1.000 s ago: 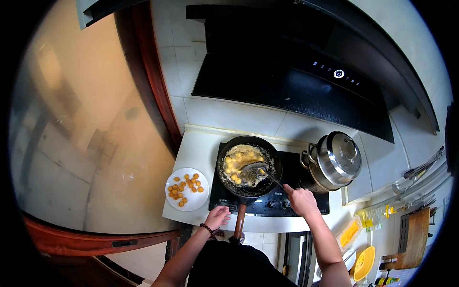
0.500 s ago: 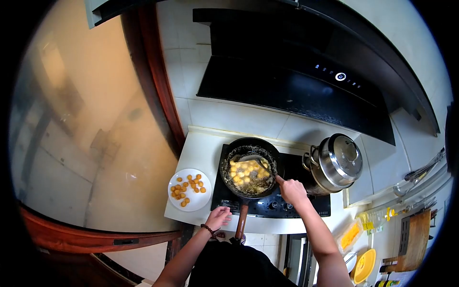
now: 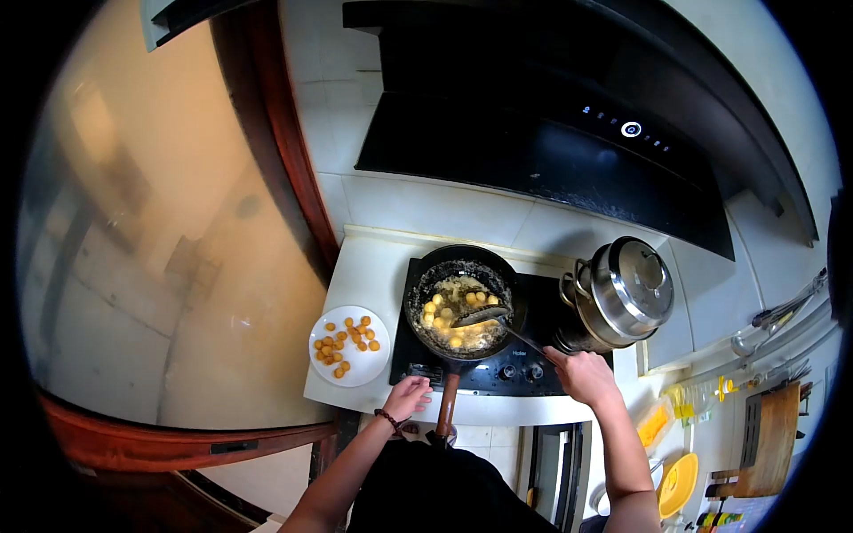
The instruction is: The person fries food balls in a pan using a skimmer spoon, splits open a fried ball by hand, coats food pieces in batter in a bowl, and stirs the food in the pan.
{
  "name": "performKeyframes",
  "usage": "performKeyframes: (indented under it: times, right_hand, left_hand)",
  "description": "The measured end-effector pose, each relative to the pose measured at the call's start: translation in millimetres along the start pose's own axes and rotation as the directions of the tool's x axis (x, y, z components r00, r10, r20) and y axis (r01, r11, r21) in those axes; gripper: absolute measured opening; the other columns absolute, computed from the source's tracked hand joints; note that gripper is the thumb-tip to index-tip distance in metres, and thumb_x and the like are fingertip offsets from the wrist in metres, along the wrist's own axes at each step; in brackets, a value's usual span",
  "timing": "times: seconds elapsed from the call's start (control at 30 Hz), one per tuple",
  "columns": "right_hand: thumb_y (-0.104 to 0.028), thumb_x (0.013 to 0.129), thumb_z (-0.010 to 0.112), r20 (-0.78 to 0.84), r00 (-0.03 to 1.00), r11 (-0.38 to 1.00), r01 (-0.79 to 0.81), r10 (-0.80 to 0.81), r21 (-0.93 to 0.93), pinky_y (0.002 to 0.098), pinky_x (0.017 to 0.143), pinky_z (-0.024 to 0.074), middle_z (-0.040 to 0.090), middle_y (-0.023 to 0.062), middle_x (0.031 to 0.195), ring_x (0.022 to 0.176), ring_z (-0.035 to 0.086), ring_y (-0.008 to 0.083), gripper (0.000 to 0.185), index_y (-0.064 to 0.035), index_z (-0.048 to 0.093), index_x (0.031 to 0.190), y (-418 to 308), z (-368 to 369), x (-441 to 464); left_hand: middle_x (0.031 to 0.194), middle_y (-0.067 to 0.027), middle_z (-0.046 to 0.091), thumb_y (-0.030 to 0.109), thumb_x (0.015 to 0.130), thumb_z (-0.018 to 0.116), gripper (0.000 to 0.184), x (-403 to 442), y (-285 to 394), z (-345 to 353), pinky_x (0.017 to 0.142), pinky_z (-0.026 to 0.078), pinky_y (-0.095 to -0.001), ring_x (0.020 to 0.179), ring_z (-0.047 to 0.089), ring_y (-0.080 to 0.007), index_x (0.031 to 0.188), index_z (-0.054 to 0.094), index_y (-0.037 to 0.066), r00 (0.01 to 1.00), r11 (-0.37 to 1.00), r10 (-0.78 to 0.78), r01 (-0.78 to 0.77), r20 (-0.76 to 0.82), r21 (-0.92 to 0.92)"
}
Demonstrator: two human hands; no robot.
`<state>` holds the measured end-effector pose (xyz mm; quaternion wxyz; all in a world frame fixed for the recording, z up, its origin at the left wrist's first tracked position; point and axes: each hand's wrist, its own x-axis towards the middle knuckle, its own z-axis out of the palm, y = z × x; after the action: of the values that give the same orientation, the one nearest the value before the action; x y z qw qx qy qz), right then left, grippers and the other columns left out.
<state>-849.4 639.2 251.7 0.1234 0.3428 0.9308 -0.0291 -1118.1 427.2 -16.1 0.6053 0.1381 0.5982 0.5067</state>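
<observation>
A dark wok on the hob holds bubbling, foamy oil and several pale yellow balls. My right hand is closed round the handle of a slotted spatula, whose head is down in the wok among the balls. My left hand hangs just left of the wok's brown handle, fingers apart, apparently holding nothing. On the counter to the left, a white plate bears several golden-brown fried balls.
Right of the wok on the black hob stands a lidded steel pot. A range hood overhangs the back. At the lower right are an oil bottle and a yellow basin. A sliding glass door fills the left.
My right hand has moved right and slightly down, drawing the spatula handle with it. The balls, bunched together before, are now spread through the foaming oil. My left hand has barely moved.
</observation>
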Motion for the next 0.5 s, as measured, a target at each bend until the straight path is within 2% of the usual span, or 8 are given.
performKeyframes:
  times: [0.17,0.23,0.33,0.5]
  right_hand:
    - [-0.015,0.093,0.053,0.027,0.999,1.000,-0.019,0.020,-0.016,0.0474,0.064,0.0545,0.069,0.0167,0.076,0.071,0.068,0.0363,0.044,-0.0211,0.061,0.136,4.8,-18.4,-23.4]
    - [-0.015,0.093,0.052,0.083,0.996,0.998,-0.040,0.044,-0.054,0.0464,0.064,0.0551,0.069,0.0156,0.075,0.071,0.069,0.0351,0.045,-0.0223,0.060,0.137,4.7,-22.5,-27.7]
    - [-0.019,0.094,0.053,0.105,0.994,0.997,-0.031,0.039,-0.074,0.0484,0.064,0.0536,0.069,0.0149,0.075,0.070,0.067,0.0365,0.039,-0.0232,0.064,0.131,7.3,-13.1,-31.3]
    - [-0.018,0.093,0.053,0.090,0.996,0.999,-0.006,0.011,-0.047,0.0487,0.064,0.0541,0.070,0.0159,0.077,0.072,0.068,0.0360,0.043,-0.0211,0.061,0.134,-0.1,17.6,-16.5]
  left_hand:
    - [0.116,-0.0068,0.068,0.036,0.102,0.060,0.033,2.2,1.6,3.6,0.078,0.057,-0.0336,0.095,0.068,-0.0169,0.124,0.057,0.012,1.000,1.000,-0.002,0.002,0.006,0.006]
    - [0.116,-0.0071,0.068,0.036,0.102,0.060,0.033,1.0,3.7,5.3,0.078,0.057,-0.0336,0.095,0.068,-0.0171,0.125,0.057,0.012,1.000,1.000,-0.005,0.005,0.007,0.002]
    - [0.116,-0.0077,0.068,0.036,0.102,0.061,0.034,2.2,3.1,7.3,0.079,0.057,-0.0338,0.096,0.068,-0.0174,0.126,0.056,0.012,1.000,1.000,-0.012,0.012,0.003,0.000]
    - [0.120,-0.0087,0.068,0.038,0.102,0.059,0.039,0.6,4.3,7.8,0.078,0.056,-0.0305,0.099,0.068,-0.0176,0.129,0.055,0.010,1.000,1.000,-0.027,0.027,-0.001,0.015]
